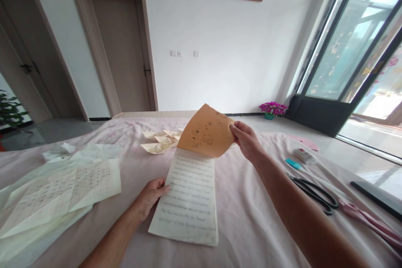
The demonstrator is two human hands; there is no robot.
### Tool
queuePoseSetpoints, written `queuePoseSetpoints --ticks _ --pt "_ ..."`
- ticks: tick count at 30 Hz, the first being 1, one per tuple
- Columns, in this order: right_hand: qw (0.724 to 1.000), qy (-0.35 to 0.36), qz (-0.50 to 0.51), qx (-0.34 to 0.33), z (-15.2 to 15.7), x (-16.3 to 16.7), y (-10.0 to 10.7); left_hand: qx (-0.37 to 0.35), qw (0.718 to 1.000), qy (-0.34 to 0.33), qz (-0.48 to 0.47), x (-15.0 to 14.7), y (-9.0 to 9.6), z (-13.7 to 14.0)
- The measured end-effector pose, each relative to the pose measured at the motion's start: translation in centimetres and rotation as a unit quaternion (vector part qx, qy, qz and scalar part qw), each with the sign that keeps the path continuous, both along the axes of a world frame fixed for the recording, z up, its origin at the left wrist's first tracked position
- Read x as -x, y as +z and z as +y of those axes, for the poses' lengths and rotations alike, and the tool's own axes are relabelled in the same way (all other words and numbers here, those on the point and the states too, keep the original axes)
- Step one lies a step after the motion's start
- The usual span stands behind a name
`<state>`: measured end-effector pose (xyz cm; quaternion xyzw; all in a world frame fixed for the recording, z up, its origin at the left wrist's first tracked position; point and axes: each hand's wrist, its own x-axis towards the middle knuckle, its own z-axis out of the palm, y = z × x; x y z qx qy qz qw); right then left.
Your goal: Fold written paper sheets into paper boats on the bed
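Observation:
A notebook (188, 201) lies on the pink cloth in front of me, its top page filled with lines of handwriting. Its orange cover (204, 132), marked with small dark drawings, is lifted at the far end. My right hand (246, 140) pinches the cover's right corner between thumb and fingers. At the notebook's left edge, my left hand (153, 197) grips the pages, with the thumb on top and the other fingers partly hidden beneath or beside them. Just beyond the cover sit several folded paper boats (160, 142), partly hidden by it.
Written sheets (69, 192) are spread at the left on the pink cloth (248, 213). On the right lie black-handled scissors (317, 194), a blue eraser (293, 163), a small white box (304, 155), a black flat object (377, 199) and a pink ribbon-like cloth (370, 220).

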<state>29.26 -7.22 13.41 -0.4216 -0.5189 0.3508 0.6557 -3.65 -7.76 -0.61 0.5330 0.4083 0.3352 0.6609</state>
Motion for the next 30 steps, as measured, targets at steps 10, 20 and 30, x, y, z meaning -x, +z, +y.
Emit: queuePoseSetpoints --ticks 10,20,30 --pt "0.952 -0.035 -0.189 0.238 -2.1 -8.0 -7.1 -0.062 0.962 -0.124 0.233 9.6 7.2 4.0" --pt "0.775 -0.178 -0.535 0.285 -3.3 -5.4 -11.2 -0.215 0.805 -0.026 0.551 1.2 3.6 6.4" --pt "0.811 0.037 -0.582 0.043 1.9 8.2 -10.9 -0.292 0.780 0.050 0.550 -6.6 0.0 6.3"
